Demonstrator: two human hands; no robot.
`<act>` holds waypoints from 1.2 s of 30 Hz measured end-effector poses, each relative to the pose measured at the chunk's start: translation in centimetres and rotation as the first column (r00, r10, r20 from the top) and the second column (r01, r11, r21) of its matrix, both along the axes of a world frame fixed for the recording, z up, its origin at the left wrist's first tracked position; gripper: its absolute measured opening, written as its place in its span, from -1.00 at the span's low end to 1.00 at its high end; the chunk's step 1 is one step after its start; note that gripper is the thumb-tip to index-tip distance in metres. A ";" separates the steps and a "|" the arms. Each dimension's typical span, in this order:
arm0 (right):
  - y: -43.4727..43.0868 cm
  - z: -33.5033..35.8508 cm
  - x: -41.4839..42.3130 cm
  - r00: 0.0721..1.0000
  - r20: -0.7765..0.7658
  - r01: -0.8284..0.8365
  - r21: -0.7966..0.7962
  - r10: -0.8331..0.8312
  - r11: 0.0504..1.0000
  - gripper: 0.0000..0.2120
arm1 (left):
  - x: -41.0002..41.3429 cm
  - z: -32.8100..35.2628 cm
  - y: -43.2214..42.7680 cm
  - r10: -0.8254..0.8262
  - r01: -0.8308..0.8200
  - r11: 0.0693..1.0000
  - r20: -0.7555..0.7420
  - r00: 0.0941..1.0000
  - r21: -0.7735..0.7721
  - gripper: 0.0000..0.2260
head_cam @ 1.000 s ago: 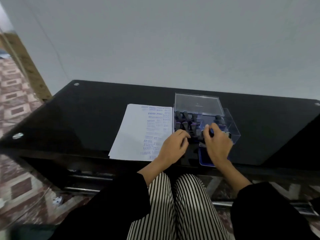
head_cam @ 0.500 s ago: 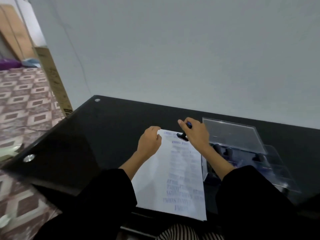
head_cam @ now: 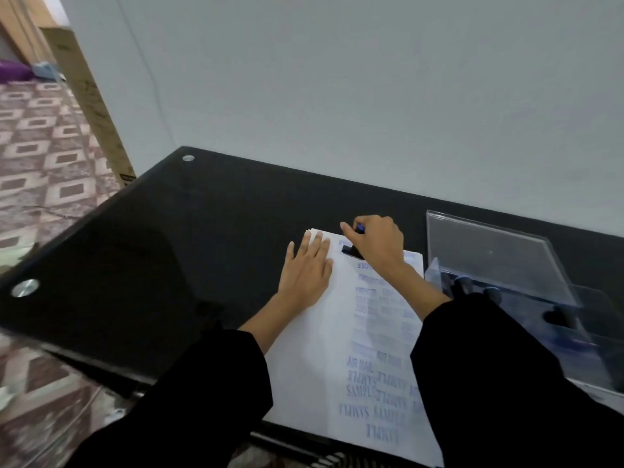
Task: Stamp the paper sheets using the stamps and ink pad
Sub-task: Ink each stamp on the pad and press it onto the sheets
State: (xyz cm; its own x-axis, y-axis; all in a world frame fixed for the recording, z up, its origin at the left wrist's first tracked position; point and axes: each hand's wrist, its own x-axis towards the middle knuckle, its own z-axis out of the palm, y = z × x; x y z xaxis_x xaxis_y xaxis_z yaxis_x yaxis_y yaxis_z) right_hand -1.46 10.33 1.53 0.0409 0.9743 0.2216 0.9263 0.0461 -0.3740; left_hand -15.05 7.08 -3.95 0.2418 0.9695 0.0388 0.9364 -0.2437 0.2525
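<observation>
My right hand grips the stamp on the paper; left hand flat, fingers straight. Legible prints: "AIR MAIL", "SAMPLE"; others apparently blurred.

Plain pale grey wall, glossy black glass desk set against it, round metal studs at its left corners, pink-and-brown patterned tiled floor at left, tall brown cardboard box by the wall, purple object far back, soft dim light
</observation>
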 end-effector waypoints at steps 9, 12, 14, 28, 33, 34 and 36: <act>0.1 -1.1 -0.7 0.997 0.074 -0.001 -0.025 0.003 1.000 -0.63 | 0.0 -0.3 0.1 -0.008 0.008 1.000 -0.023 1.000 -0.003 -0.55; 0.0 -1.3 -0.9 0.996 0.091 -0.008 -0.017 0.010 1.000 -0.62 | 0.0 -0.4 0.2 -0.007 0.007 1.000 -0.030 1.000 -0.005 -0.55; 0.0 -1.3 -1.0 0.996 0.093 -0.006 -0.022 0.008 1.000 -0.64 | 0.0 -0.4 0.2 -0.004 0.003 1.000 -0.038 0.999 -0.006 -0.54; -1.5 -3.6 -1.9 0.996 0.001 -0.082 0.346 0.087 0.935 -0.67 | 0.1 -0.3 0.0 -0.002 0.003 1.000 -0.065 0.998 0.020 -0.55; -1.4 -4.1 -1.8 0.996 -0.037 -0.064 0.365 0.083 0.929 -0.70 | 0.1 -0.2 -0.1 -0.005 0.006 1.000 -0.063 0.998 0.014 -0.55; -1.4 -4.2 -1.7 0.996 -0.043 -0.059 0.366 0.080 0.929 -0.71 | 0.1 -0.3 -0.1 -0.005 0.006 1.000 -0.064 0.998 0.016 -0.55; -1.2 -4.3 -1.7 0.996 -0.047 -0.049 0.346 0.070 0.937 -0.74 | 0.1 -0.3 -0.1 -0.005 0.006 1.000 -0.069 0.998 0.023 -0.55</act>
